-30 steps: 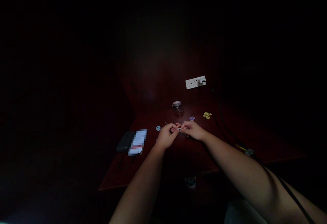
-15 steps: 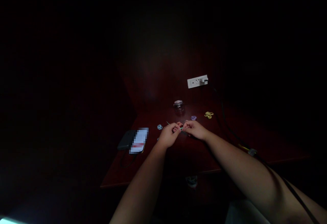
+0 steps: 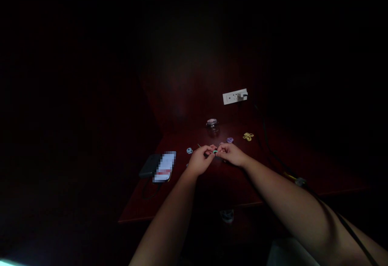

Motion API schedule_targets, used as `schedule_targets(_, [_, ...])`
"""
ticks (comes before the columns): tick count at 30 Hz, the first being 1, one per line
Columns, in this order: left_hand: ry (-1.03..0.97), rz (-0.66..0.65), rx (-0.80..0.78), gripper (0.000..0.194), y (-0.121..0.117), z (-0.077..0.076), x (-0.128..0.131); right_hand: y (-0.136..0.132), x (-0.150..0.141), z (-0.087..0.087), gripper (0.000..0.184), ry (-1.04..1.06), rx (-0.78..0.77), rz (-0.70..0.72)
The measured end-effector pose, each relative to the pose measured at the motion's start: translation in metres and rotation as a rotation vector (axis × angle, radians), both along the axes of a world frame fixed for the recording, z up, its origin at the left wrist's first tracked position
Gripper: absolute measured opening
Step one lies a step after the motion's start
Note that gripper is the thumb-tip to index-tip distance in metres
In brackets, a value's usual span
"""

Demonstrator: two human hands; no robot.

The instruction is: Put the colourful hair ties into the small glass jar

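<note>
A small green elastic hair band (image 3: 215,151) is pinched between both my hands over the dark red table. My left hand (image 3: 200,160) holds its left side with closed fingertips. On its other side, the fingers of my right hand (image 3: 230,153) are closed as well. Light blue bands (image 3: 189,150) lie left of my left hand. Purple bands (image 3: 230,140) rest just beyond my right hand, and yellow bands (image 3: 248,136) lie farther right. Some pinkish bands behind my fingers are mostly hidden.
A clear lidded jar (image 3: 212,125) stands near the back wall. A white power strip (image 3: 235,96) with a plug is on that wall. At left lie a dark case (image 3: 149,165) and a blurred-out phone-like object (image 3: 165,167). A black cable (image 3: 277,161) runs along the right.
The green band, stretched thin between my fingertips before, now shows as a small curved loop. Both hands stay in nearly the same place.
</note>
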State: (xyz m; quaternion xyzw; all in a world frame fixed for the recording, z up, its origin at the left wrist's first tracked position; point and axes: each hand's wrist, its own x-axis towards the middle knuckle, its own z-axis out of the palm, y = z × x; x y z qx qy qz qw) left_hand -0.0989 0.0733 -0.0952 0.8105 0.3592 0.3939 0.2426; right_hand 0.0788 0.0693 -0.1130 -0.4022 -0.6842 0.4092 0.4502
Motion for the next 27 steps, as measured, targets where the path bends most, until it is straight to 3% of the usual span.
schedule_targets(14, [-0.018, -0.087, -0.049, 0.028, -0.0005, 0.0012, 0.0015, -0.0042, -0.0005, 0.0064, 0.047, -0.019, -0.008, -0.003])
schedule_targets(27, [0.016, -0.055, 0.023, 0.025, 0.0063, -0.0050, -0.0013, 0.0030, 0.0014, -0.0003, 0.034, 0.005, -0.077, 0.000])
